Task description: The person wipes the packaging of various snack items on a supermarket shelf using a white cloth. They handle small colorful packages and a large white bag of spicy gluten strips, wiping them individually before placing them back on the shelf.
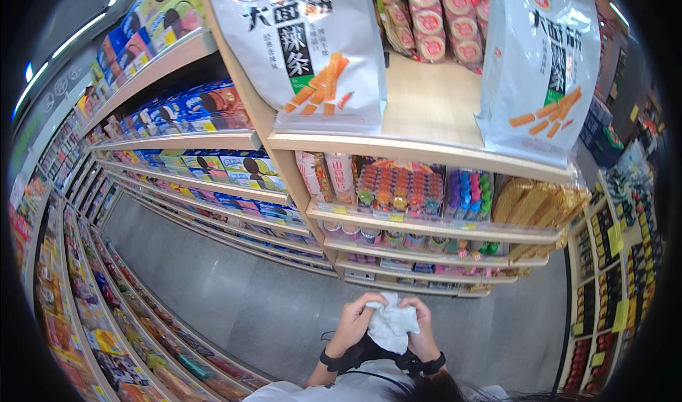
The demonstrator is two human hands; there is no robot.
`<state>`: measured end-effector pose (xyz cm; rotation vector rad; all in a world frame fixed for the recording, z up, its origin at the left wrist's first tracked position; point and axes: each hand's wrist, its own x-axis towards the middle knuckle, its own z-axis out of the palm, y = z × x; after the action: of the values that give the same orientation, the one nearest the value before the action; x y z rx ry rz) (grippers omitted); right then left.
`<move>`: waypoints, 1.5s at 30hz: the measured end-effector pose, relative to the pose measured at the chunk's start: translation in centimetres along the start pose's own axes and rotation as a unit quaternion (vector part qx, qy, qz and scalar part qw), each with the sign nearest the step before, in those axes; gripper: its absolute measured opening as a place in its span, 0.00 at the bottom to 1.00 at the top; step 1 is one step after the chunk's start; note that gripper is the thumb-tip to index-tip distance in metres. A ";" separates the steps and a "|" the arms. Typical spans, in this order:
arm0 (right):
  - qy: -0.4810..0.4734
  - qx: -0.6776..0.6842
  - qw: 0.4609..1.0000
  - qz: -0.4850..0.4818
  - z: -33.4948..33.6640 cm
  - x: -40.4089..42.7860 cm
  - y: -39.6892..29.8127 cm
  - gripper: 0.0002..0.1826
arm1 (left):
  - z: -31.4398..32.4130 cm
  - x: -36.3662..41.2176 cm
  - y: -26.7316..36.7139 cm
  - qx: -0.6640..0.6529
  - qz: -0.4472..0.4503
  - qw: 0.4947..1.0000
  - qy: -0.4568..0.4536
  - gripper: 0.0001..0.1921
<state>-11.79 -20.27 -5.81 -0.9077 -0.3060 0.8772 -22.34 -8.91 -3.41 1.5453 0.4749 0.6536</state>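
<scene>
A crumpled white cloth or wipe [391, 324] is stretched between my two hands, in front of my body. My left hand [354, 316] grips its left edge with thumb and fingers, while my right hand [422, 322] pinches the right side. Both wrists wear black bands. Ahead of me rises a light wood store shelf [415, 146]. On its upper board stand two large silver snack bags, a left bag [314, 45] and a right bag [538, 71], with bare board between them. Behind that gap are red-topped packs of round snacks [426, 21].
Lower boards carry a tray of colorful small candies [399, 189] and gold packages [538, 202]. Boxed cookies [234, 167] line the shelving to the left. Packaged snacks [122, 338] fill the shelf along the aisle's other side. Dark jars or bottles [610, 279] stand at right. Grey floor [224, 279] runs between.
</scene>
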 end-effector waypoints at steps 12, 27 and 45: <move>-0.034 -0.382 0.889 -0.251 3.7 6.9 -6.5 0.10 | -5.6 6.1 7.0 0.191 0.046 0.977 -0.079 0.15; -0.030 -0.461 0.704 -0.539 20.9 26.4 -23.2 0.41 | -13.0 24.5 17.4 0.306 0.388 0.817 0.298 0.28; 0.036 -0.399 0.818 -0.412 18.2 23.1 -20.9 0.25 | -12.7 22.0 17.2 0.158 0.490 0.811 0.278 0.17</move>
<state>3.27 1.24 18.92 -1.4045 -0.9636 -0.1506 -15.73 13.53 16.41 1.8701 0.1690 1.9484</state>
